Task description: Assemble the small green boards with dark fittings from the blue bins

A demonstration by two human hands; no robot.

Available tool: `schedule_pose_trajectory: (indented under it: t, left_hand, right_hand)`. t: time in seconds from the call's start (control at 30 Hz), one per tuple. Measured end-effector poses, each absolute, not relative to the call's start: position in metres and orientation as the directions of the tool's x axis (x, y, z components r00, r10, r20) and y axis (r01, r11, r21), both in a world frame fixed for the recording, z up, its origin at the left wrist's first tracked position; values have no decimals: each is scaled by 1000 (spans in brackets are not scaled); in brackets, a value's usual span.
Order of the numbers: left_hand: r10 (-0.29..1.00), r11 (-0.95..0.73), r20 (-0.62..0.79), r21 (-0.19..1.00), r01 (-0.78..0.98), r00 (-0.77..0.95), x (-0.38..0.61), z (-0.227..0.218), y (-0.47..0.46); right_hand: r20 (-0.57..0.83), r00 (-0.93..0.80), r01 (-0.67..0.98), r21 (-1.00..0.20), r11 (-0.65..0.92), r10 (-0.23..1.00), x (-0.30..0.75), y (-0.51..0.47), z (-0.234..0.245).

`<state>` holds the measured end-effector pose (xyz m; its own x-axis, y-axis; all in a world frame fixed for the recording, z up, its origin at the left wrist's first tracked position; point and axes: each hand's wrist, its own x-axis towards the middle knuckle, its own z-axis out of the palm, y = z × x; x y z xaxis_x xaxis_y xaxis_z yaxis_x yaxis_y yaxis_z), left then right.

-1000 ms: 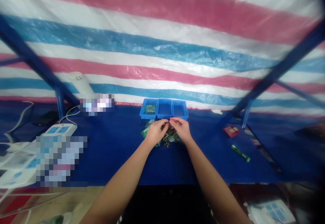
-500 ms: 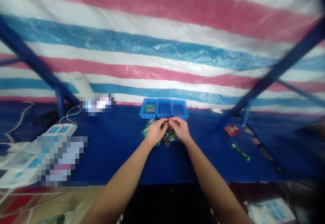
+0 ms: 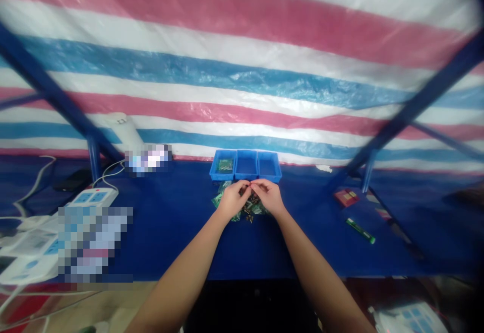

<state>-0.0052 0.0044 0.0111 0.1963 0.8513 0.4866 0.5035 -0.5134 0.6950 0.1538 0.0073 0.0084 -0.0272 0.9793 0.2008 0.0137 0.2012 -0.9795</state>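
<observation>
My left hand [image 3: 233, 200] and my right hand [image 3: 268, 197] meet fingertip to fingertip over a pile of small parts [image 3: 250, 212] on the blue table. Both hands are closed in a pinch; whatever sits between the fingertips is too small to make out. The pile mixes green packets or pieces with small brass-coloured and dark bits, partly hidden under my hands. Just beyond my fingers stand three joined blue trays: the left tray [image 3: 214, 170] holds some green items, while the middle tray [image 3: 246, 176] and the right tray [image 3: 270, 177] show bare bottoms.
On the left lie white power strips [image 3: 94, 196] with cables, and a white cylinder [image 3: 126, 132] leans near the back. To the right are a red box [image 3: 346, 197] and a green stick-shaped packet [image 3: 360, 230]. Blue metal posts [image 3: 393, 121] flank the table before a striped sheet.
The whole view has shifted slightly down. My hands remain together over the pile, fingertips still touching; nothing has visibly been put down.
</observation>
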Motion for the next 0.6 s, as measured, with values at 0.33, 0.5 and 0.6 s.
schedule_pose_trajectory:
  t: [0.33,0.5,0.6]
  left_hand:
    - [852,-493,505,688,533,137,-8,16,3]
    - [854,-487,505,684,543,129,-8,16,3]
    - [850,-483,516,681,551,107,-8,14,4]
  right_hand:
    - [161,-15,15,-987,161,987,155,10,7]
    - [158,-41,34,-987,160,987,155,10,6]
    - [152,-43,17,-988,153,987,155,9,8]
